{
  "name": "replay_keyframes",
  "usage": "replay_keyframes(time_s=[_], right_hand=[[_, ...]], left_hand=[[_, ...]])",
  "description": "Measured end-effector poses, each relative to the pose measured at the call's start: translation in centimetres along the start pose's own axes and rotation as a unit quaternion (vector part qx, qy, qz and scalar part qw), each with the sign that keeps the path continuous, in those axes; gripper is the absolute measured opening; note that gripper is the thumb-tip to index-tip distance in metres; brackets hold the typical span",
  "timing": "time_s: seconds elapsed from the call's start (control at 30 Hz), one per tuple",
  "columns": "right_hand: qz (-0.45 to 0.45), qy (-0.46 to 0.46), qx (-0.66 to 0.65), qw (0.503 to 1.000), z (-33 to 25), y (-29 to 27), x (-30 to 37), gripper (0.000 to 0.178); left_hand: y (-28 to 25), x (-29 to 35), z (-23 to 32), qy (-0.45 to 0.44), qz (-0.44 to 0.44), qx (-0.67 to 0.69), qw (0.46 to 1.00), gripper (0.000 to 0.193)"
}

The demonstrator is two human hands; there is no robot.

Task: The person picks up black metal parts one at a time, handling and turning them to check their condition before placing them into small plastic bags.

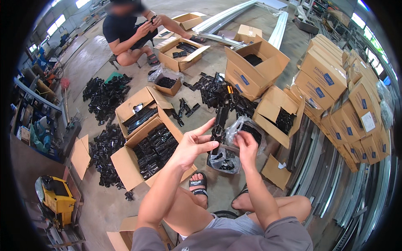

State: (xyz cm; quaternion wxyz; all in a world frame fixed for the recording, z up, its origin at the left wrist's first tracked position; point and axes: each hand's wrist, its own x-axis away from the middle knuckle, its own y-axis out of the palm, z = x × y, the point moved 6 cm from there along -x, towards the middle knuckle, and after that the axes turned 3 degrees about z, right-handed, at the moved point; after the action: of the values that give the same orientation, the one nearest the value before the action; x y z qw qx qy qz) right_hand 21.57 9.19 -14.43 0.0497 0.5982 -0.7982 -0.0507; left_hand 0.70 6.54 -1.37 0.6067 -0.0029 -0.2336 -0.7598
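Observation:
My left hand (193, 144) grips a black slotted plastic part (218, 125) between thumb and fingers, upright above a small box. Close by on the right, my right hand (247, 146) has its fingertips pinched together at the edge of a clear plastic bag (235, 130). Whether the bag or some small piece is between those fingers I cannot make out. Below both hands stands a small carton (224, 170) lined with clear plastic, with small black pieces inside. To the left, an open cardboard box (153, 148) is packed with rows of black parts.
Heaps of black parts (106, 98) lie on the floor left and ahead. Open cartons (255, 69) stand beyond my hands. Stacked boxes (322, 79) and long metal profiles (322, 171) line the right. Far left, a co-worker (130, 33) sits handling a black piece. A yellow machine (63, 203) stands lower left.

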Motion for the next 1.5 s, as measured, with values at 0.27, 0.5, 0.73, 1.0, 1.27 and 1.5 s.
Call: replay_keyframes(time_s=[0.27, 0.5, 0.73, 1.0, 1.27, 1.5], right_hand=[[-0.074, -0.145, 0.001, 0.987, -13.6, 3.9, 2.2, 0.021], [-0.051, -0.151, 0.018, 0.987, -13.5, 4.0, 2.9, 0.018], [-0.026, -0.164, 0.043, 0.985, -13.2, 4.2, 2.9, 0.015], [-0.039, -0.145, 0.034, 0.988, -13.0, 4.5, 2.9, 0.017], [-0.077, -0.188, 0.094, 0.975, -13.5, 5.4, 2.8, 0.020], [-0.094, -0.223, 0.182, 0.953, -13.1, 5.0, 2.7, 0.027]], left_hand=[[1.3, 0.5, 0.3, 0.032, -0.019, -0.012, 0.999, 0.077], [1.5, 1.2, 0.4, 0.043, -0.017, -0.030, 0.998, 0.077], [1.5, 1.3, 0.6, 0.054, -0.008, -0.035, 0.998, 0.078], [0.9, 1.5, 0.5, 0.054, -0.008, -0.047, 0.997, 0.075], [1.2, 1.5, 0.6, 0.057, -0.003, -0.041, 0.998, 0.076], [1.9, 1.4, 0.6, 0.050, -0.010, -0.038, 0.998, 0.076]])
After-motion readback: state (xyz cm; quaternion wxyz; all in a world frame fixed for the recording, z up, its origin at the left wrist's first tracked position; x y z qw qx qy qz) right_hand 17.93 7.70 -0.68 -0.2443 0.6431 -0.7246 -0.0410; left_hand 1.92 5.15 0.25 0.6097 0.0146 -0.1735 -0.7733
